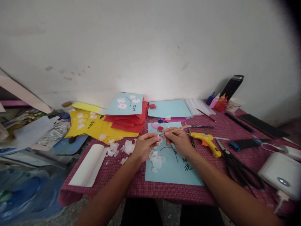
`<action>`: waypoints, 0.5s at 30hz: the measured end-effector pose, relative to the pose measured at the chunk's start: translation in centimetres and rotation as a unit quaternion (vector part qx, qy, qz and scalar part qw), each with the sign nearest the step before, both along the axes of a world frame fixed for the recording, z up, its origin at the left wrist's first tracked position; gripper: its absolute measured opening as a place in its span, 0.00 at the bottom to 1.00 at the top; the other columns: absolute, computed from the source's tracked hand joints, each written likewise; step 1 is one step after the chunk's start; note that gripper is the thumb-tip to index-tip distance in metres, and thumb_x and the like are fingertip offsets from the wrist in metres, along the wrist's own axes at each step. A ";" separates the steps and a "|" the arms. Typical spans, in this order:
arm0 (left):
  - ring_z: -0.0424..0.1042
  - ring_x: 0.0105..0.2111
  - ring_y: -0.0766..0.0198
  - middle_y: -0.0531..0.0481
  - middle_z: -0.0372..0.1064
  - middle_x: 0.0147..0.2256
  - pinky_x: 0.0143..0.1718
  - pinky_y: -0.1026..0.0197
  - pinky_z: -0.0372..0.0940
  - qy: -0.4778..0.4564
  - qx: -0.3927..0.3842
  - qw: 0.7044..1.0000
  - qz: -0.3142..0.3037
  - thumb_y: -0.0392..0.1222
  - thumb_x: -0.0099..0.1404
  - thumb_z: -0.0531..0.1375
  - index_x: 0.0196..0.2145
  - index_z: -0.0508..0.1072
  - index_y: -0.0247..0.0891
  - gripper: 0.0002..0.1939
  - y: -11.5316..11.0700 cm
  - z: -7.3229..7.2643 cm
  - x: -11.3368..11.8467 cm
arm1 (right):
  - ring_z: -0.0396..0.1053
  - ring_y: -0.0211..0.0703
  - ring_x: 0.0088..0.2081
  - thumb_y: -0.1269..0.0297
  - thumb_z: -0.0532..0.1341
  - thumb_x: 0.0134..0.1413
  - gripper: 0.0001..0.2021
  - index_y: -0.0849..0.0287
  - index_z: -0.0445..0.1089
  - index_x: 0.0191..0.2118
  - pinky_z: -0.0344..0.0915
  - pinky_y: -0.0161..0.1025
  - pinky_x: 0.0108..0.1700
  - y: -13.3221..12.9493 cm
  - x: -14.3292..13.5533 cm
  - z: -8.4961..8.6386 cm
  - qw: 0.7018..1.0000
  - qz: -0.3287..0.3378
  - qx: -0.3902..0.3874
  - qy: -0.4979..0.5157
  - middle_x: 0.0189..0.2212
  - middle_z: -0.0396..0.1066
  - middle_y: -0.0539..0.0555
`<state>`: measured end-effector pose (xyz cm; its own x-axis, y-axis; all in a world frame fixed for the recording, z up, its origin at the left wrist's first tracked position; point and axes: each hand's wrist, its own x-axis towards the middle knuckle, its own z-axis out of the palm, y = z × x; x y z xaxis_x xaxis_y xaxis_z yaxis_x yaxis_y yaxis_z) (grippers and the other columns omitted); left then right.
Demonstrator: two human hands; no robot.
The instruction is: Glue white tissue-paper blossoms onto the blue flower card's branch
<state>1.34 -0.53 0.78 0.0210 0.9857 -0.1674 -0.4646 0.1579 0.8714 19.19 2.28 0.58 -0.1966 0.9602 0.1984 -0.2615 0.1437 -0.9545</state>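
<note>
Over a light blue sheet (174, 172) with black brush marks, my two hands nearly meet. My left hand (147, 145) pinches a small scrap of white paper (159, 138). A thin light-coloured stick (175, 130) is held in my right hand (180, 141), its tip close to the scrap. Torn white paper pieces (157, 160) lie on the sheet beneath my left hand, and more pieces (128, 147) rest on the checked cloth to its left. Just beyond my fingertips are a red blob of paint (160, 128) and a dark blue one (160, 121).
A yellow glue gun (207, 139), black scissors (237, 164) and a white device (281, 172) are at the right. Paint bottles (221, 102) and a black flask (232, 86) stand near the wall. Red sheets (131, 121) and a white paper roll (88, 165) lie left.
</note>
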 end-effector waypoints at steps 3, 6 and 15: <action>0.79 0.32 0.62 0.45 0.79 0.30 0.34 0.63 0.73 0.003 0.000 1.000 -0.001 0.40 0.47 0.78 0.34 0.79 0.32 0.18 -0.1 0.0 0.0 | 0.68 0.34 0.22 0.54 0.71 0.53 0.12 0.59 0.78 0.32 0.64 0.36 0.25 -0.1 -0.1 0.1 1.000 -0.005 0.020 -0.022 0.33 0.76 0.52; 0.79 0.32 0.62 0.46 0.79 0.31 0.33 0.63 0.73 0.005 -0.004 1.000 0.002 0.40 0.48 0.78 0.34 0.78 0.32 0.18 0.0 -0.1 0.0 | 0.68 0.35 0.22 0.52 0.71 0.53 0.14 0.59 0.78 0.34 0.66 0.36 0.25 -0.3 -0.2 0.3 0.998 -0.015 0.034 -0.043 0.31 0.76 0.52; 0.78 0.30 0.64 0.44 0.79 0.33 0.29 0.65 0.71 0.010 0.007 1.000 -0.004 0.46 0.49 0.77 0.37 0.79 0.32 0.21 0.0 -0.5 0.1 | 0.68 0.36 0.21 0.48 0.69 0.56 0.16 0.58 0.74 0.31 0.64 0.36 0.24 -0.7 -0.4 0.6 0.995 -0.026 0.061 -0.077 0.27 0.75 0.51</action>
<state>1.41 -0.50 0.33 0.0259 0.9876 -0.1547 -0.4466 0.1499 0.8821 18.79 1.54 1.20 -0.1852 0.9401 0.2863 -0.1036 0.2710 -0.9570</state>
